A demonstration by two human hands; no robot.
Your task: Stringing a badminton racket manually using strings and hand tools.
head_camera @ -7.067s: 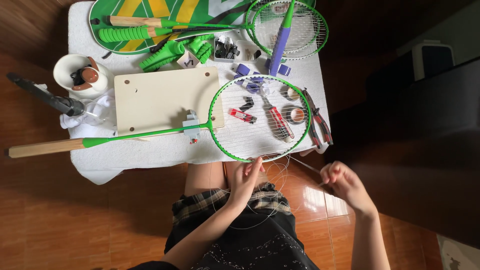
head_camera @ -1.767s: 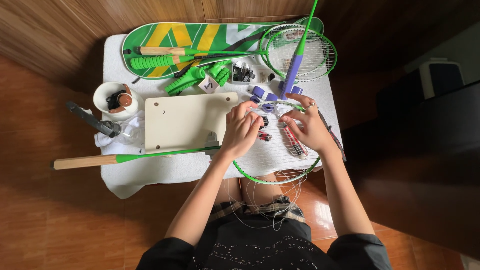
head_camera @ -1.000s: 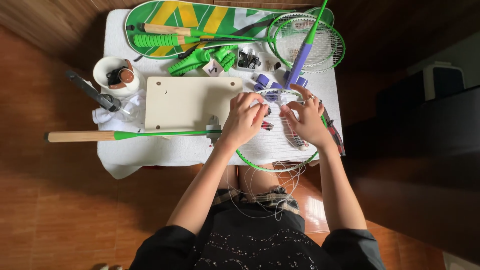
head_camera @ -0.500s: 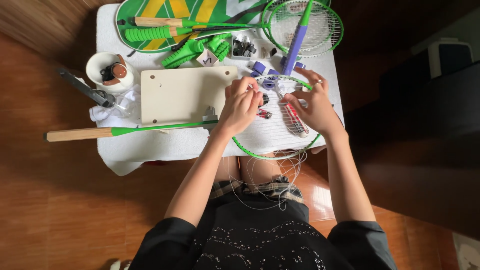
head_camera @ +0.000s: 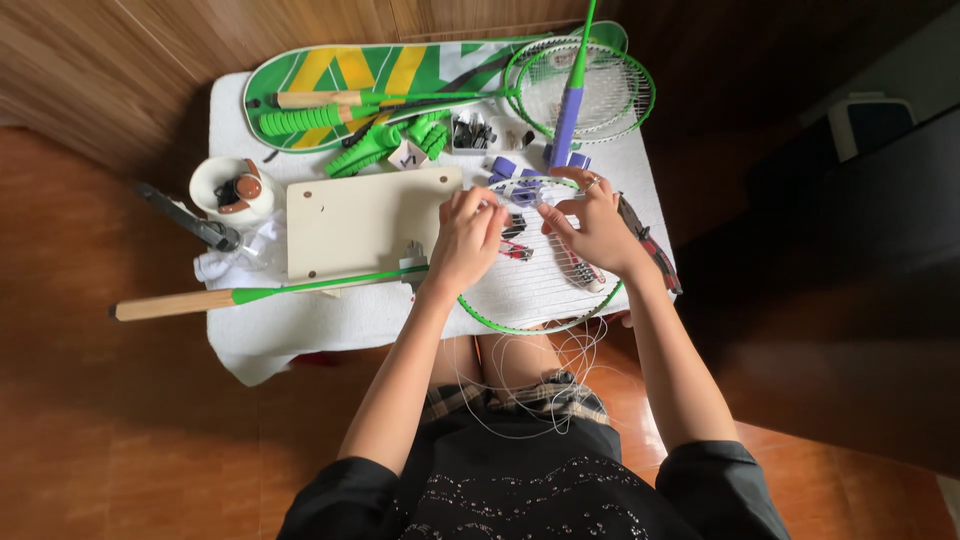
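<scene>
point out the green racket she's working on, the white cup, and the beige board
green racket [head_camera: 300, 287], head view, on the green shaft left of the hands.
white cup [head_camera: 208, 184], head view, on the left rim.
beige board [head_camera: 360, 220], head view, on the bare middle of the top face.

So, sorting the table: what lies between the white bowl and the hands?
In the head view, a cream board lies between the bowl and both hands.

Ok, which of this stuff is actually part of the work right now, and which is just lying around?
In use:
left hand
right hand
green racket
loose string

Lying about:
racket cover
second racket
white cup
pale board
</scene>
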